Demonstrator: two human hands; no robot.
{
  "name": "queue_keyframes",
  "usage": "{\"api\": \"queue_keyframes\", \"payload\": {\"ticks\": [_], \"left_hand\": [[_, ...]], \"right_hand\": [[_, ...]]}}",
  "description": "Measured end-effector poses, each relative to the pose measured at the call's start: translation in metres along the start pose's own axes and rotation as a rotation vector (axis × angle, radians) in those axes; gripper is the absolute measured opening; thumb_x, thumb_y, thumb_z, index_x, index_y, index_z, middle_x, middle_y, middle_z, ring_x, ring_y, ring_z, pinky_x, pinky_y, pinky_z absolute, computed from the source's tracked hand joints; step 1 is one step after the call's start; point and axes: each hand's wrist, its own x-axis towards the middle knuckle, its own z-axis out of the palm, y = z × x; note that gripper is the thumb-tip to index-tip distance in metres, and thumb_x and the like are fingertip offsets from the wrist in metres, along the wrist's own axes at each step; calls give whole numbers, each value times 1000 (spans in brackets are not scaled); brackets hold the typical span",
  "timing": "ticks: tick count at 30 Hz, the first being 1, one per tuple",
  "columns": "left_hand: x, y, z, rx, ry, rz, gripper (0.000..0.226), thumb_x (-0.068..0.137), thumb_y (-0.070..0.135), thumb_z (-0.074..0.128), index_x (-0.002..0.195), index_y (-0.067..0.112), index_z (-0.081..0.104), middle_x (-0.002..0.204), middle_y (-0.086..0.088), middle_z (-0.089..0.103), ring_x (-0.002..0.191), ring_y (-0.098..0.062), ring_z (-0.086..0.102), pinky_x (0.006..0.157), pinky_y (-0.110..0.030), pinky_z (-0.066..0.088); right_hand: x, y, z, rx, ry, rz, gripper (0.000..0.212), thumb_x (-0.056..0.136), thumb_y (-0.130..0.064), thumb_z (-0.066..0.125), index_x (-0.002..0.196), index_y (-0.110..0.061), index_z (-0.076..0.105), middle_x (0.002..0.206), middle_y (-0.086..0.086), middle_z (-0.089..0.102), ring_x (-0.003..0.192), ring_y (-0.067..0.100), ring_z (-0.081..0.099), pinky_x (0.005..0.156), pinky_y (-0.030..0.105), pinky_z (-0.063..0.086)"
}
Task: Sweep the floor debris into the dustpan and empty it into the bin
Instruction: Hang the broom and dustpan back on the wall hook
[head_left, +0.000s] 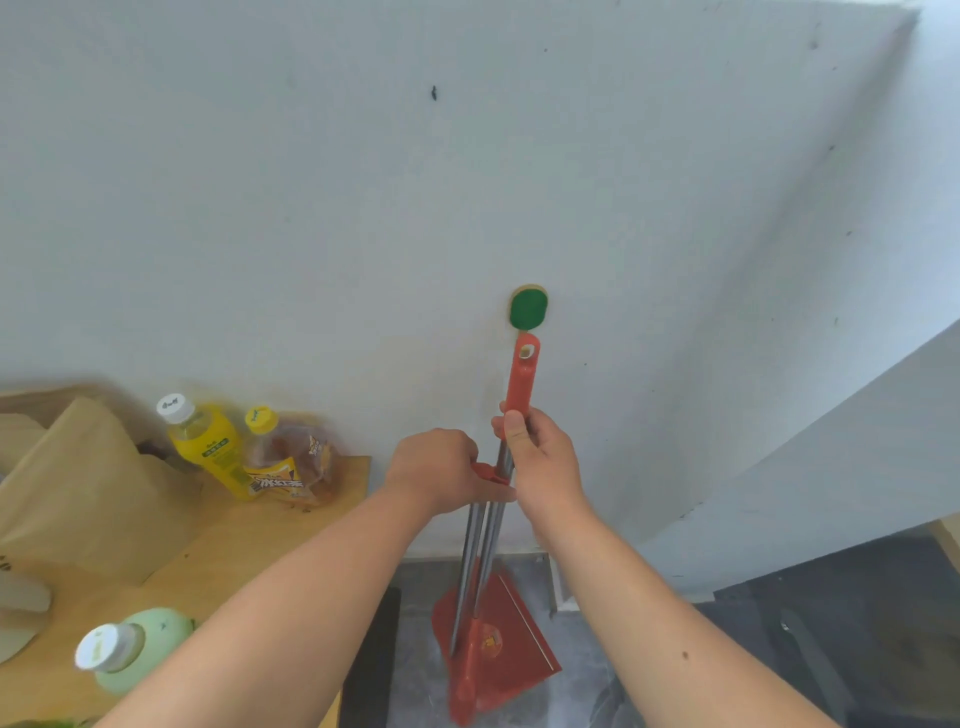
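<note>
A red dustpan (506, 639) and a broom stand upright together against the white wall, their metal poles side by side. My right hand (540, 462) grips the broom's pole just below its red handle (523, 382). My left hand (441, 470) is curled round the red handle of the dustpan's pole (467, 561). The broom's red head (465, 680) hangs in front of the dustpan near the floor. No debris or bin is in view.
A green pad (528, 308) is stuck on the wall just above the broom handle. At left a wooden table (249, 545) carries a yellow bottle (205, 444), a brown tea bottle (283, 460), a paper bag (88, 488) and a pale green bottle (132, 649). Grey floor (582, 680) below.
</note>
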Motion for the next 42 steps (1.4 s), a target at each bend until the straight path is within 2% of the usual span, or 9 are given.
{"api": "queue_keyframes", "payload": {"ticks": [3,6,11,17,22,32,35,39,42], "left_hand": [[5,1,7,-18,-34,-9,62,47,83,44,59,24,58,62,7,62,59,-11,59,57,-27,47],[12,2,13,-39,-58,-15,63,42,80,39,61,24,62,69,5,69,64,-12,63,63,-28,52],[25,4,22,-43,-96,-5,58,46,76,46,63,24,63,74,3,72,70,-14,67,67,-30,55],[33,3,24,-41,-74,-22,62,41,79,41,61,23,57,65,8,62,62,-13,60,59,-28,47],[42,0,26,-25,-101,-34,53,52,74,48,62,23,55,67,7,61,64,-14,60,59,-28,46],[45,-4,35,22,-128,-3,59,48,75,32,64,21,49,71,6,57,68,-16,54,60,-31,41],[46,-7,39,8,-168,26,55,56,75,35,68,23,49,75,7,59,73,-17,56,63,-32,42],[46,-13,39,140,-161,120,43,82,69,45,74,27,46,81,8,58,84,-23,58,76,-36,44],[42,-14,36,255,-114,171,38,85,65,45,86,27,49,93,4,64,98,-25,59,86,-39,43]], "right_hand": [[7,8,3,1,-4,32,18,103,-31,48,93,-41,60,99,-9,70,94,10,64,80,23,49],[15,17,4,3,-3,62,14,103,-34,48,103,-38,61,104,-11,70,99,5,63,88,28,51],[22,27,0,-4,31,59,13,103,-33,48,104,-37,61,102,-11,69,98,9,63,87,28,51],[30,26,0,-35,10,75,20,103,-33,46,112,-27,64,100,-13,68,95,0,60,80,20,48],[38,28,2,-41,-4,100,18,103,-34,46,110,-31,62,101,-15,67,96,0,60,73,14,43],[40,39,4,-90,-24,100,16,104,-31,43,101,-41,56,101,-14,67,94,-4,59,71,8,41],[42,40,3,-112,-38,86,18,105,-32,42,96,-42,54,101,-11,67,93,-2,59,73,12,44],[42,41,2,-118,-52,94,18,105,-32,41,95,-40,54,100,-8,66,91,1,60,73,15,47],[41,41,1,-118,-65,100,17,105,-33,41,97,-39,55,103,-5,67,90,0,59,74,15,47]]}}
